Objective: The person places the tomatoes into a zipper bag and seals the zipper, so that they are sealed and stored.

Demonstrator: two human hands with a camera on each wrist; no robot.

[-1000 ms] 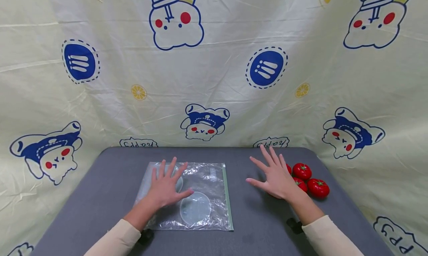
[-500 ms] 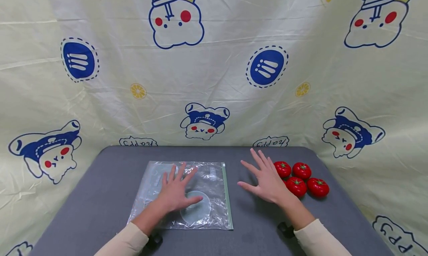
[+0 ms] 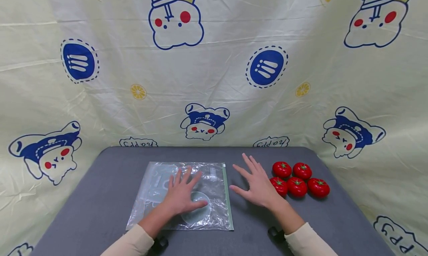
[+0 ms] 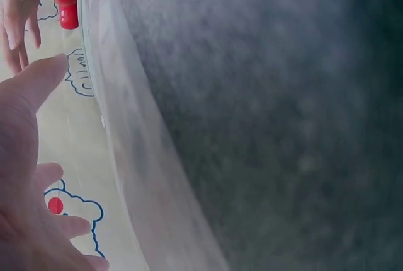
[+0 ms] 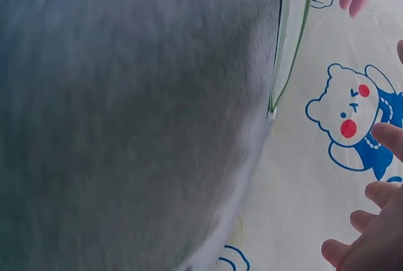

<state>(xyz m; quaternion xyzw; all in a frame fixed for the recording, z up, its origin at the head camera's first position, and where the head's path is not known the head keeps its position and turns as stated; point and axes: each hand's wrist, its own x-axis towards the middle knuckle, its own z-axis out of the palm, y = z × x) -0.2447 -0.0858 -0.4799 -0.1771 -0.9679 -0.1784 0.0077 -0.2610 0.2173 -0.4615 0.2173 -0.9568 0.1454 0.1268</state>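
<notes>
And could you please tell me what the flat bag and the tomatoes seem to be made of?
Bag: likely thin, glossy plastic film, clear with crinkled highlights. Tomatoes: smooth, glossy red skin with bright glints; real flesh or moulded plastic, I can't tell.

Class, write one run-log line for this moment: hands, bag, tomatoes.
left hand: spread, over bag; right hand: spread, between bag and tomatoes; held: nothing; bag: lying on table; tomatoes: five visible

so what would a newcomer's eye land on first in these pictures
Probably the five glossy red tomatoes, clustered on the right of the grey table. Next, the outspread left hand over a clear plastic bag and outspread right hand between bag and tomatoes. Behind hangs a pale backdrop printed with blue cartoon figures.
</notes>
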